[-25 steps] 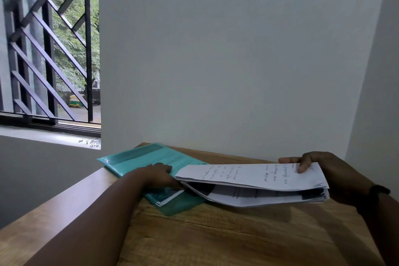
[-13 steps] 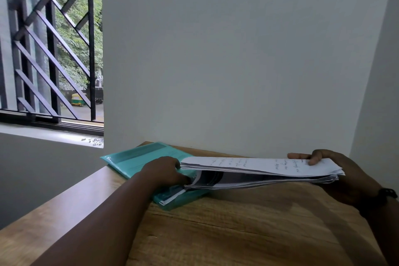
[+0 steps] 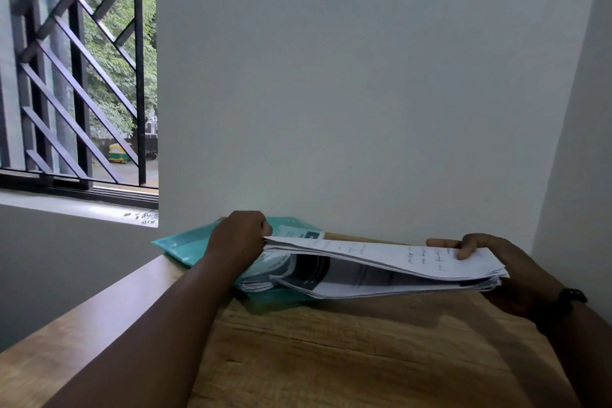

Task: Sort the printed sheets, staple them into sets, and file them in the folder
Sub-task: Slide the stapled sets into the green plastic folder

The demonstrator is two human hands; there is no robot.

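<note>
A stack of printed sheets (image 3: pixel 381 265) hangs just above the wooden table (image 3: pixel 331 358), handwriting showing on its top page. My left hand (image 3: pixel 238 242) grips the stack's left end with curled fingers. At the right end my right hand (image 3: pixel 490 262) holds the stack, thumb on top and palm underneath. The stack gapes in the middle, showing a dark printed page. A teal plastic folder (image 3: pixel 178 243) lies on the table's far left corner, partly under the sheets, with more paper inside it.
A white wall stands right behind the table, and another wall closes the right side. A barred window (image 3: pixel 76 76) with a sill is at the left. The table's left edge drops off near the folder. A dark band is on my right wrist.
My left hand has come off the folder and risen to grip the stack's left end. The stack has lifted and levelled, and its middle gapes wider.
</note>
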